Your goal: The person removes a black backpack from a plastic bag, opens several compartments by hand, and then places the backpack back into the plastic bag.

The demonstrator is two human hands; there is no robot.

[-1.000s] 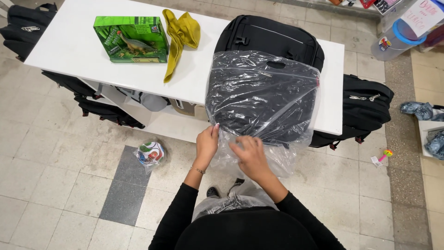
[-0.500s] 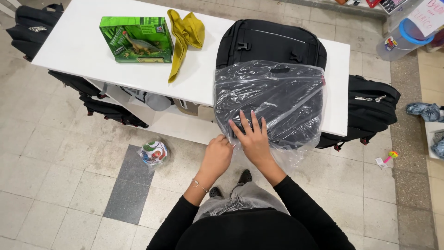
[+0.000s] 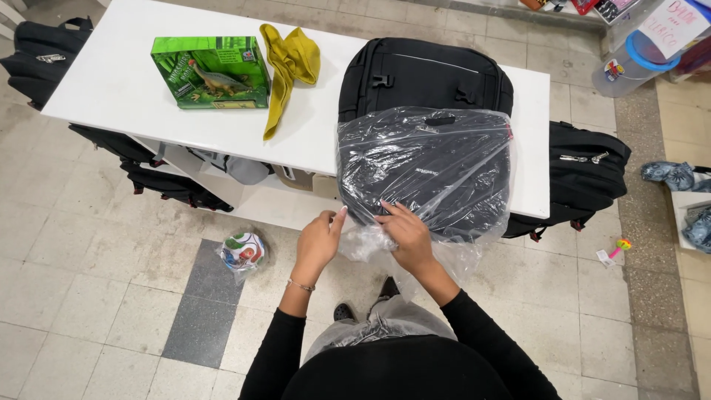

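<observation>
Head view shows a black backpack (image 3: pixel 426 74) on the white table (image 3: pixel 111 89), its near end inside a clear plastic bag (image 3: pixel 429 170). At that end the left hand (image 3: pixel 318 241) and right hand (image 3: pixel 404 233) both pinch bunched-up plastic. This looks like the bagging step, and tugging needs a firm, even grip.

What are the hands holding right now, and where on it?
Both hands, left and right, grip the clear plastic bag by its bunched loose end below the black backpack.
</observation>
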